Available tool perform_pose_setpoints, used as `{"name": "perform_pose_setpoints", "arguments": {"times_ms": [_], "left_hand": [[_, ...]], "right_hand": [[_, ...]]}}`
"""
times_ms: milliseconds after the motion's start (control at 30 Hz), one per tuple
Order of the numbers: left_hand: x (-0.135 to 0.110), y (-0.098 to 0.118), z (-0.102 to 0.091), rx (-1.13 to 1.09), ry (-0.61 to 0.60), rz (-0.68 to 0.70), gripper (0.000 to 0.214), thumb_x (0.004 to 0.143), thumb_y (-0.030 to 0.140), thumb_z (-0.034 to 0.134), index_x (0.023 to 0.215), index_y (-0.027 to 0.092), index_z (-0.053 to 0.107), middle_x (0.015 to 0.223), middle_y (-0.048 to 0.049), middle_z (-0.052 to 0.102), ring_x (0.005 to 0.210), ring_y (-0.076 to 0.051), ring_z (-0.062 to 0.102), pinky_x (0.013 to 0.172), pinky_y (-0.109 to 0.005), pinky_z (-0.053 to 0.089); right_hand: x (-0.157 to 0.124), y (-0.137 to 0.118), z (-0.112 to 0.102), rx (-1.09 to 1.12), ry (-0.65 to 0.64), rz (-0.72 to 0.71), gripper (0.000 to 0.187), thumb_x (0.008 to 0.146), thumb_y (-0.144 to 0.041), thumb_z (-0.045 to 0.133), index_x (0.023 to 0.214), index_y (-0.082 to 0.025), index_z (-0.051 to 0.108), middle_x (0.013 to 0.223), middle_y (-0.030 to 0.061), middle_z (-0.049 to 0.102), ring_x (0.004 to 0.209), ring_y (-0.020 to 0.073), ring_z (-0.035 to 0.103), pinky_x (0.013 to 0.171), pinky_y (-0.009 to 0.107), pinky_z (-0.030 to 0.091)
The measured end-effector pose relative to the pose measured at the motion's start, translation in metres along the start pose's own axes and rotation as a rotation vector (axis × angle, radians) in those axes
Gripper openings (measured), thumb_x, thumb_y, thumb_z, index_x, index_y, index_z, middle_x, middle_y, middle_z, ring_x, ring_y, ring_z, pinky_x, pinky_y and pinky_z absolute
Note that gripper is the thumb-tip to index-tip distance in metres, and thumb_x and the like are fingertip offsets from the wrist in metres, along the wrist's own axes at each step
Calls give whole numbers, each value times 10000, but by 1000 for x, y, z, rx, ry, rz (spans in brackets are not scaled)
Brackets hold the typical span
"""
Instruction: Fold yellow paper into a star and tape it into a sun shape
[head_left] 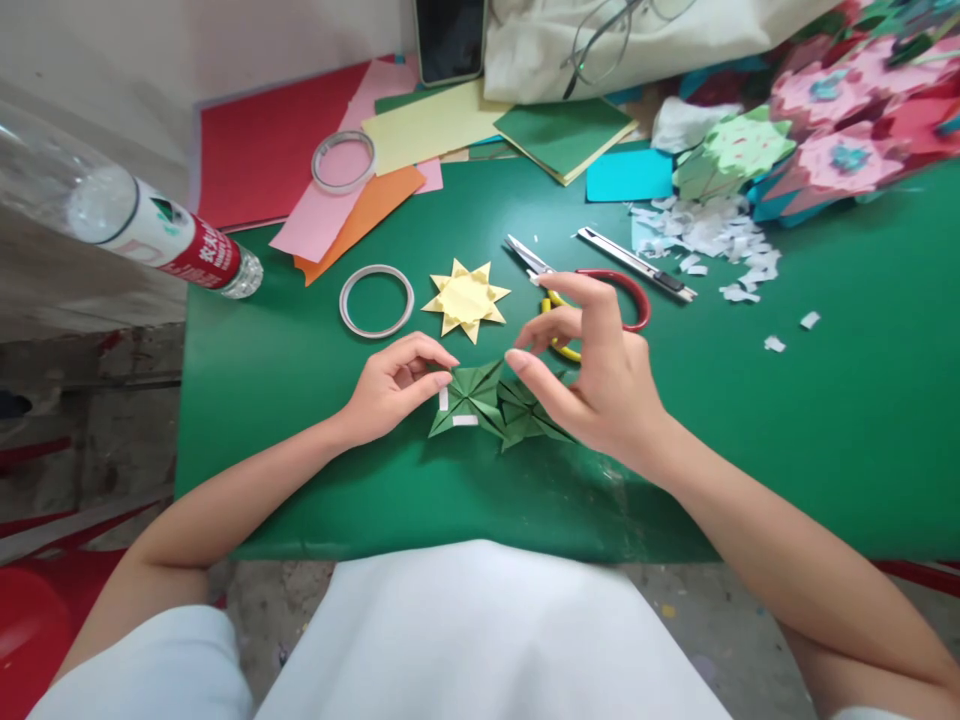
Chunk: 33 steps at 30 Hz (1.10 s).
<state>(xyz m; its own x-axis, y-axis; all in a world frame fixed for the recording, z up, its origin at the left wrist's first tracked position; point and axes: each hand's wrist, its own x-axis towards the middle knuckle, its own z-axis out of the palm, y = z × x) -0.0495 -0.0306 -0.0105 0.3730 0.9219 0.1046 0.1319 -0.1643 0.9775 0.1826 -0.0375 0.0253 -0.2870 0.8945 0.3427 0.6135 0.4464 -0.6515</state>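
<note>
A folded green paper star (491, 405) lies on the green table cover (787, 450), with small white strips of tape on its left part. My left hand (394, 385) rests at the star's left edge, fingers curled, thumb and forefinger pinched at the paper. My right hand (592, 375) hovers over the star's right side with its fingers apart and raised, forefinger pointing at the star's middle. A yellow folded paper star (466, 298) lies just beyond the green one.
Scissors with red and yellow handles (592, 290) and a box cutter (637, 265) lie behind my right hand. Two tape rings (376, 300) (343, 160), coloured paper sheets (390, 150), a plastic bottle (150, 230), white scraps (712, 240), paper flowers (825, 130) and a phone (450, 40) surround them.
</note>
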Motion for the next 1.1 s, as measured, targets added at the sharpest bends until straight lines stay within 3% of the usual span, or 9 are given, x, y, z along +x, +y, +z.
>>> {"name": "perform_pose_setpoints", "arguments": {"times_ms": [133, 267, 400, 600, 800, 933, 1100], "left_hand": [[1, -4, 2, 64, 136, -6, 235, 858, 415, 687, 885, 186, 639, 880, -24, 630, 803, -118, 605, 665, -223, 491], [2, -8, 3, -13, 174, 9, 186, 841, 350, 718, 893, 193, 633, 915, -15, 618, 856, -111, 606, 699, -204, 496], [2, -8, 3, -131, 142, 22, 177, 806, 309, 752, 843, 186, 629, 923, -22, 625, 925, -126, 622, 737, -204, 514], [-3, -4, 3, -131, 47, -28, 239, 808, 344, 747, 783, 170, 585, 940, -25, 641, 756, -82, 608, 670, -190, 513], [-9, -2, 4, -40, -60, 33, 151, 852, 288, 697, 873, 187, 587, 803, 18, 622, 706, -62, 623, 684, -147, 536], [-9, 1, 2, 51, -110, 54, 166, 883, 274, 648, 1034, 204, 642, 892, -5, 681, 761, -79, 663, 712, -148, 552], [-6, 4, 1, 94, -135, 32, 220, 922, 320, 597, 1077, 192, 687, 764, 0, 672, 617, -74, 618, 608, -156, 540]], "right_hand": [[-6, -6, 7, 221, -163, 86, 664, 885, -355, 608, 1420, -242, 233, 831, -4, 683, 682, 152, 634, 611, 276, 513], [-9, -8, 14, 265, -156, 100, 627, 889, -249, 577, 1415, -233, 236, 767, -32, 638, 634, 128, 585, 609, 264, 500], [-7, -7, 15, 310, -104, 127, 559, 895, -183, 547, 1378, -256, 276, 753, -40, 607, 621, 118, 571, 605, 259, 493], [-3, -4, 13, 369, -57, 169, 473, 901, -177, 543, 1315, -279, 335, 754, -39, 620, 585, 119, 596, 593, 272, 508], [0, 1, 15, 294, -11, 149, 433, 892, -174, 553, 1275, -286, 385, 738, -40, 651, 570, 132, 596, 589, 289, 491], [1, 6, 16, 232, -16, 105, 381, 898, -182, 542, 1241, -279, 408, 715, -43, 654, 556, 134, 586, 580, 289, 480], [1, 11, 17, 149, -15, -28, 335, 902, -165, 537, 1198, -259, 410, 721, -46, 665, 581, 118, 600, 580, 257, 483]]}}
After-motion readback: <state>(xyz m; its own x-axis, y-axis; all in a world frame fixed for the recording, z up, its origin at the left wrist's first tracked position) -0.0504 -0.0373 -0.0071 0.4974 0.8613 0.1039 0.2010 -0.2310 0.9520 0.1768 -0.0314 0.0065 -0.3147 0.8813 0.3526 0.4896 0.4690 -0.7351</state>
